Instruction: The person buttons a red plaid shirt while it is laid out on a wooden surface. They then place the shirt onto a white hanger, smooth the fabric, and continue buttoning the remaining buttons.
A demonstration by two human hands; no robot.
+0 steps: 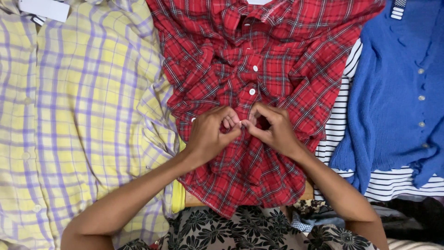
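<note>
A red plaid shirt point(273, 55) lies flat in the middle, collar at the top, with white buttons point(252, 91) running down its front placket. My left hand point(210, 134) and my right hand point(273, 127) meet at the placket below the second visible button. Both pinch the red fabric between thumb and fingers, fingertips nearly touching each other. What lies between the fingertips is hidden.
A yellow and lilac checked shirt point(74, 115) is spread on the left. On the right a blue knitted cardigan point(402, 92) rests over a black-and-white striped garment point(340, 115). A black floral cloth point(249, 231) lies at the bottom edge.
</note>
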